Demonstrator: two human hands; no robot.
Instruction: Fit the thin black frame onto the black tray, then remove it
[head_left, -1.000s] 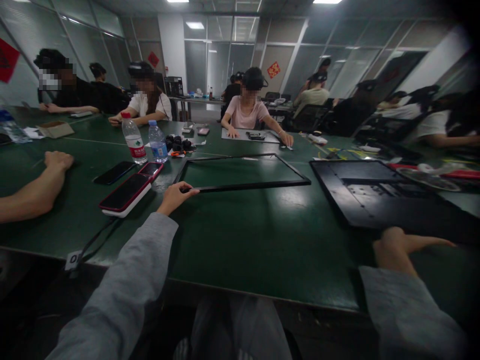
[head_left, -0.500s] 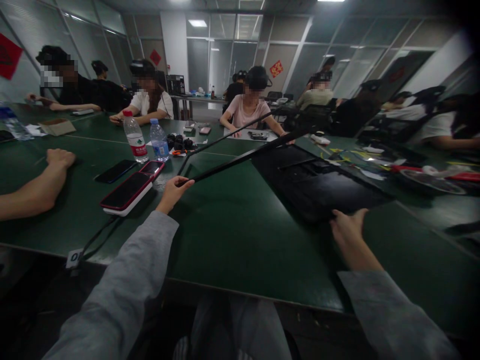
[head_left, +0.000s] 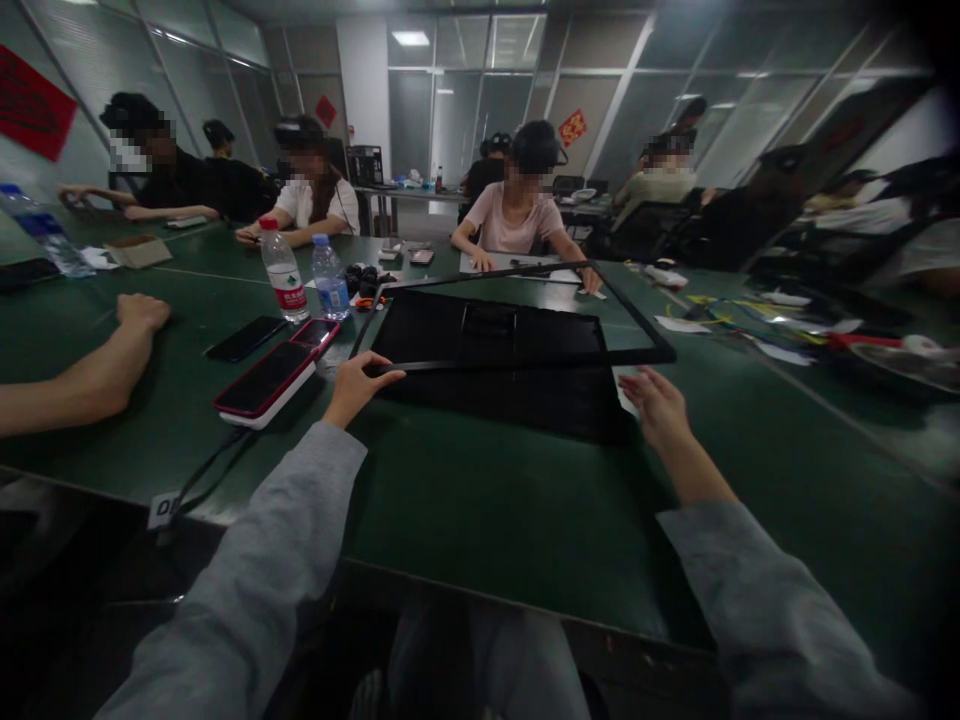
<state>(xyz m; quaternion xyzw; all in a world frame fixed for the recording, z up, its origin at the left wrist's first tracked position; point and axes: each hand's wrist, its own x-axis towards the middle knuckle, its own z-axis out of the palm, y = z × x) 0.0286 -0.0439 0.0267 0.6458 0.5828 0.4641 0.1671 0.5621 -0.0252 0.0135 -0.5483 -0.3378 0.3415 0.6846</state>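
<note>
The person's left hand [head_left: 358, 385] is pinched shut on the near-left corner of the thin black frame [head_left: 645, 335], thumb on top and fingers under. The right hand [head_left: 654, 405] hovers with its fingers spread and curled, holding nothing, just beside the near-right corner of the flat black panel [head_left: 495, 370]. That panel lies on the green table [head_left: 480, 500] in front of the person, and the frame sits over it, shifted a little far and right, so the two edges do not line up.

As I see it, the risk is in that one-handed grip. The frame is slim and long, and held at a single corner it could twist, slip off the panel's far edge or scrape across its face. On the left, the red-edged phone [head_left: 266, 380] lies close by the left wrist, and a jerk that way might knock it. Further off stand two water bottles [head_left: 283, 282], well within reach of a swinging frame.

Half a second ago the frame was tilted steeply up at its far end and the panel was off to the right under the right hand; now the panel is centred, the frame is lowered over it and the right hand has let go.
</note>
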